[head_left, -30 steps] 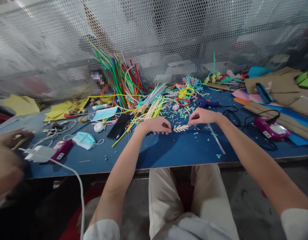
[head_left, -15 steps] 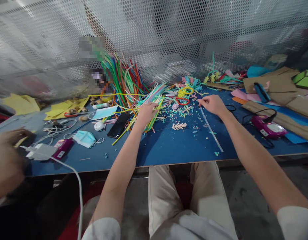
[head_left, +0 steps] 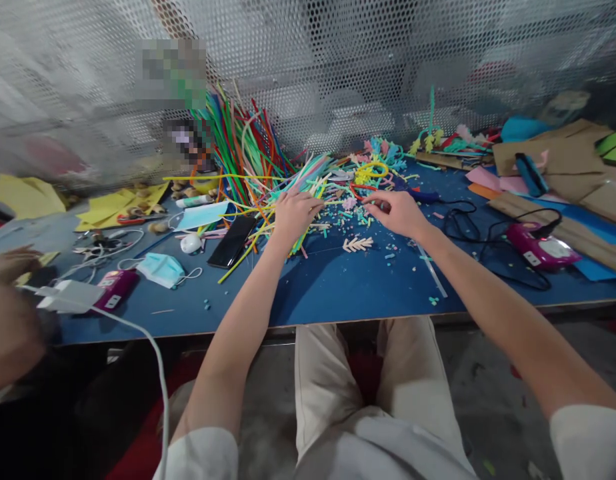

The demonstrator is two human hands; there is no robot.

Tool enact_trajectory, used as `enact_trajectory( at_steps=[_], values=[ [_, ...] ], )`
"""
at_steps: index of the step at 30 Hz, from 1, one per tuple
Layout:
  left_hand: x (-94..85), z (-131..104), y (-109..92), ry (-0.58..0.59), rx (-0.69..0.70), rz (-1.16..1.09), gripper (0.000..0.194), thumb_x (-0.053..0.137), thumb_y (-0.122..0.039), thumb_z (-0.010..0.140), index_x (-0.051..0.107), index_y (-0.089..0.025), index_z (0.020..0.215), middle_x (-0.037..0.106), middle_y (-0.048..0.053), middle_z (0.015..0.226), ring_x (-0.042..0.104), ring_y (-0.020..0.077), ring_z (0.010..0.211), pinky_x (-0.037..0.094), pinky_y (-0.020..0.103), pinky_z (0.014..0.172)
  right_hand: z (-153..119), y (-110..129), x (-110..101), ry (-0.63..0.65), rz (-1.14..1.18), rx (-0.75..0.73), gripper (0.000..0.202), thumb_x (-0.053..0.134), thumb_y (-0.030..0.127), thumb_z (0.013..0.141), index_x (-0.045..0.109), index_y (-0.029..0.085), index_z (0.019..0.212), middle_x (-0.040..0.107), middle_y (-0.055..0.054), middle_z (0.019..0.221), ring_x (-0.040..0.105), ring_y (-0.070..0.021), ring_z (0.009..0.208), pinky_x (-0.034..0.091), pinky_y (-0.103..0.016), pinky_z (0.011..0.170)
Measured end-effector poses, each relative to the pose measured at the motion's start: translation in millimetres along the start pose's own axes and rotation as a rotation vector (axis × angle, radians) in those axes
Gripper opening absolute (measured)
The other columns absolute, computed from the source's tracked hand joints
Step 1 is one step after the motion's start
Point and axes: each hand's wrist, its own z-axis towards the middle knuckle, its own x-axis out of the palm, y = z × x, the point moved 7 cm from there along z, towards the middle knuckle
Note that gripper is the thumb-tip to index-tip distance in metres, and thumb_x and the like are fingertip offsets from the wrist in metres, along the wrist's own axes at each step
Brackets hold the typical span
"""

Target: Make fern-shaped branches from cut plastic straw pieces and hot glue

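One co-worker's hand [head_left: 15, 263], partly blurred, is at the far left, near a white adapter [head_left: 71, 295]. Next, a mask [head_left: 161, 268] and a phone [head_left: 231, 241] lie flat, presumably kept aside to leave the middle free. Behind them, long stems [head_left: 245, 150] stand tilted at the mesh [head_left: 338, 40], which probably props them. The left hand [head_left: 295, 213] is over pale stems [head_left: 313, 170], fingers bent; I cannot tell whether its grip holds one. Between the hands but nearer the front, a cream sprig [head_left: 357, 245] lies on the desk [head_left: 333, 290], touching neither, perhaps there to be within reach of both. The right hand [head_left: 395, 212] curls finger and thumb just beside a red loop [head_left: 357, 193]; whether its grip has it, I cannot tell. Rightward, a clear stick [head_left: 433, 272] lies slantwise, then a purple socket [head_left: 541, 247], likely placed so its cord clears the hands.
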Motion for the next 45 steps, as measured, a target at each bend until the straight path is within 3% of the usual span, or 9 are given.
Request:
enact_trajectory(
  at_steps=[4, 9, 15, 19, 26, 32, 37, 41, 45],
  values=[
    [6.5, -1, -29, 0.004, 0.102, -0.072, 0.024, 0.067, -0.040, 0.110, 0.089, -0.033, 0.113, 0.082, 0.009, 0.110, 0.069, 0.0324, 0.114, 0.049, 0.049, 0.104, -1, 7, 13, 0.040, 0.023, -0.050, 0.044, 0.064, 0.057, 0.105, 0.083, 0.028, 0.131, 0.085, -0.007, 0.113, 0.066, -0.0214, 0.072, 0.051, -0.038, 0.074],
    [20.3, -3, -42, 0.038, 0.207, -0.129, 0.031, 0.059, -0.041, 0.114, 0.087, -0.029, 0.121, 0.082, 0.009, 0.115, 0.073, 0.0277, 0.111, 0.054, 0.042, 0.097, 1, 4, 29, 0.094, -0.015, -0.014, 0.043, 0.063, 0.061, 0.106, 0.088, 0.027, 0.101, 0.085, -0.007, 0.097, 0.073, -0.0247, 0.079, 0.050, -0.038, 0.074],
    [36.1, 0, 12, 0.188, 0.068, -0.064, 0.014, 0.076, -0.029, 0.102, 0.087, -0.025, 0.109, 0.082, 0.010, 0.113, 0.072, 0.0302, 0.114, 0.055, 0.041, 0.100, 3, 1, 26, 0.072, -0.085, 0.016, 0.031, 0.067, 0.049, 0.102, 0.084, 0.025, 0.092, 0.083, -0.007, 0.089, 0.071, -0.0236, 0.077, 0.044, -0.037, 0.067],
    [31.4, 0, 51, 0.166, -0.068, -0.141, 0.026, 0.076, -0.023, 0.095, 0.084, -0.021, 0.120, 0.079, 0.013, 0.121, 0.073, 0.0268, 0.104, 0.058, 0.039, 0.098, 3, -10, 6, -0.026, -0.067, 0.030, 0.024, 0.068, 0.043, 0.098, 0.080, 0.024, 0.087, 0.079, -0.006, 0.082, 0.067, -0.0223, 0.072, 0.044, -0.037, 0.067],
    [20.0, -6, 58, 0.176, -0.155, -0.042, 0.018, 0.067, -0.028, 0.097, 0.084, -0.022, 0.099, 0.081, 0.011, 0.096, 0.074, 0.0299, 0.097, 0.059, 0.041, 0.092, 0, -45, -38, -0.381, -0.069, 0.179, 0.034, 0.071, 0.052, 0.097, 0.068, 0.024, 0.077, 0.059, -0.004, 0.063, 0.056, -0.0215, 0.062, 0.050, -0.040, 0.067],
    [1.7, -6, 70, -0.079, -0.287, -0.010, 0.021, 0.056, -0.022, 0.108, 0.076, -0.022, 0.111, 0.076, 0.014, 0.116, 0.070, 0.0301, 0.111, 0.055, 0.042, 0.099, 9, -68, -27, -0.490, 0.039, 0.259, 0.038, 0.067, 0.057, 0.099, 0.070, 0.023, 0.083, 0.069, -0.008, 0.073, 0.065, -0.0239, 0.067, 0.056, -0.043, 0.074],
    [-16.8, -7, 94, -0.324, -0.397, -0.160, 0.021, 0.044, -0.028, 0.120, 0.063, -0.020, 0.116, 0.064, 0.013, 0.124, 0.061, 0.0219, 0.111, 0.050, 0.041, 0.107, 20, -68, -12, -0.388, 0.170, 0.194, 0.054, 0.061, 0.066, 0.101, 0.077, 0.019, 0.122, 0.081, -0.017, 0.105, 0.074, -0.0284, 0.083, 0.060, -0.043, 0.076],
    [-23.5, 0, 70, -0.323, -0.228, -0.176, 0.019, 0.042, -0.026, 0.120, 0.059, -0.019, 0.118, 0.062, 0.013, 0.124, 0.059, 0.0208, 0.115, 0.049, 0.041, 0.111, 12, -42, -16, -0.332, 0.107, 0.100, 0.050, 0.060, 0.060, 0.104, 0.077, 0.021, 0.129, 0.080, -0.014, 0.111, 0.068, -0.0239, 0.075, 0.060, -0.043, 0.076],
    [-12.2, 4, 14, -0.065, 0.039, -0.238, 0.015, 0.049, -0.025, 0.116, 0.063, -0.021, 0.112, 0.069, 0.011, 0.115, 0.066, 0.0244, 0.114, 0.053, 0.038, 0.104, 4, -12, -6, -0.203, 0.096, -0.017, 0.063, 0.061, 0.058, 0.105, 0.060, 0.026, 0.159, 0.076, -0.015, 0.133, 0.069, -0.0247, 0.082, 0.062, -0.045, 0.081]
  ],
)
